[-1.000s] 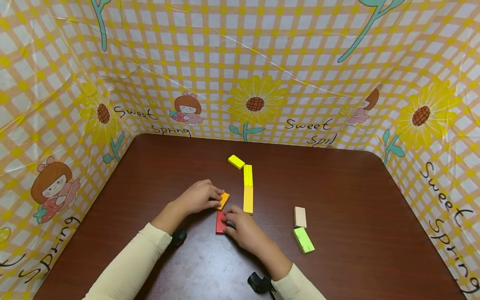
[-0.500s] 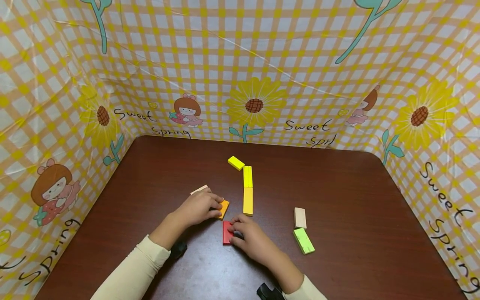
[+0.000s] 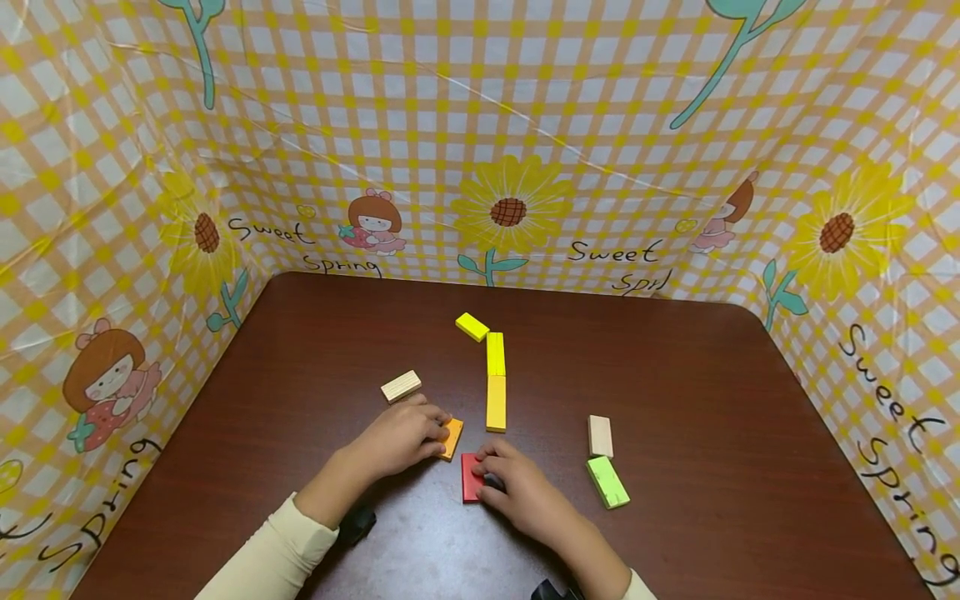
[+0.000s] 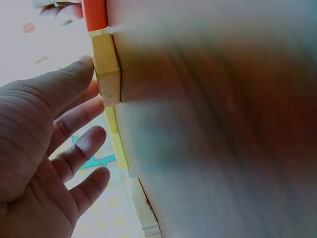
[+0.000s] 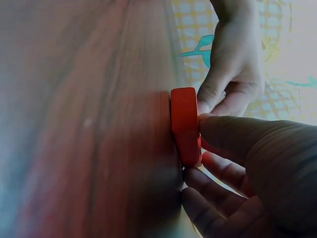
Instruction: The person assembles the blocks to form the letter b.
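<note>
My left hand [image 3: 433,433] lies over the near left edge of a small orange block [image 3: 453,438] flat on the brown table [image 3: 675,375]. In the left wrist view its thumb [image 4: 69,82] touches the orange block [image 4: 106,69] and the fingers reach along its far side. Just to the right, my right hand [image 3: 489,472] pinches a red block [image 3: 469,478] lying flat. The right wrist view shows the thumb [image 5: 233,134] on one side of the red block [image 5: 184,124] and fingers beneath it.
Three yellow blocks [image 3: 496,402] run in a line away from the hands. A pale wooden block [image 3: 401,386] lies left of them. Another pale block [image 3: 600,435] and a green block [image 3: 607,481] lie to the right. Checked cloth walls [image 3: 510,125] enclose three sides.
Both hands slid their blocks nearer and to the right, the red one further. The pale wooden block behind my left hand came into view.
</note>
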Available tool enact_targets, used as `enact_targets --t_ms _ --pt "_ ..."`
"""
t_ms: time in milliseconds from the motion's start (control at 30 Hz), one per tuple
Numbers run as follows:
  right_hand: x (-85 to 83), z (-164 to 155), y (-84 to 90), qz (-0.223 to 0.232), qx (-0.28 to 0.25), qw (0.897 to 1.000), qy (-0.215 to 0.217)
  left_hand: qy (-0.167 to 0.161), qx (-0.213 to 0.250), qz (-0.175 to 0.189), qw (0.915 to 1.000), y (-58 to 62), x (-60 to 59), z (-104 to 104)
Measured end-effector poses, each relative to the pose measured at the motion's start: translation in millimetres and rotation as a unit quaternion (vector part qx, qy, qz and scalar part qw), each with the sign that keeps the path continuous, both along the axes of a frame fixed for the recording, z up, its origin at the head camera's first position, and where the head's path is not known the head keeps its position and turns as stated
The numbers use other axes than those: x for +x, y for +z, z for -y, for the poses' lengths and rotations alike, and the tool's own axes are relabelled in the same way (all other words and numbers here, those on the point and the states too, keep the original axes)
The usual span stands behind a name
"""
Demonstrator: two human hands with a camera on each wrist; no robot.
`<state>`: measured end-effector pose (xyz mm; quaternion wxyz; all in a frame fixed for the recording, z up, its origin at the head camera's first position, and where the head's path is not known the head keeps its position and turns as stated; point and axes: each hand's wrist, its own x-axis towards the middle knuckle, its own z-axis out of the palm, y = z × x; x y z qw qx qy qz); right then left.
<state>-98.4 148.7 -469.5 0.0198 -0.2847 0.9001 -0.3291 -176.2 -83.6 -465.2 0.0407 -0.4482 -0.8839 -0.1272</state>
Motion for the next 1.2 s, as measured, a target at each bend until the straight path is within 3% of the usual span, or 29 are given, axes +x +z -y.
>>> enact_targets --t_ms 200,533,967,1200 --pt "9.5 -12.3 1.7 0.016 0.002 1.0 -0.02 -0.021 0.0 -0.02 0.9996 -0.2 8.8 -6.6" --pt "20.7 -30.4 2.4 0.028 0.007 0.999 -0.041 -0.043 -0.005 -0.02 0.9988 -0.1 21.5 -28.1" --pt "25.5 -41.2 0.4 0.019 0.002 1.0 -0.025 -0.028 0.036 0.077 0.996 -7.1 20.0 -39.5" --pt "25.7 -44.0 -2.4 -0.004 -0.006 1.0 -0.013 -0.03 0.042 0.069 0.9963 -8.3 18.3 -43.2"
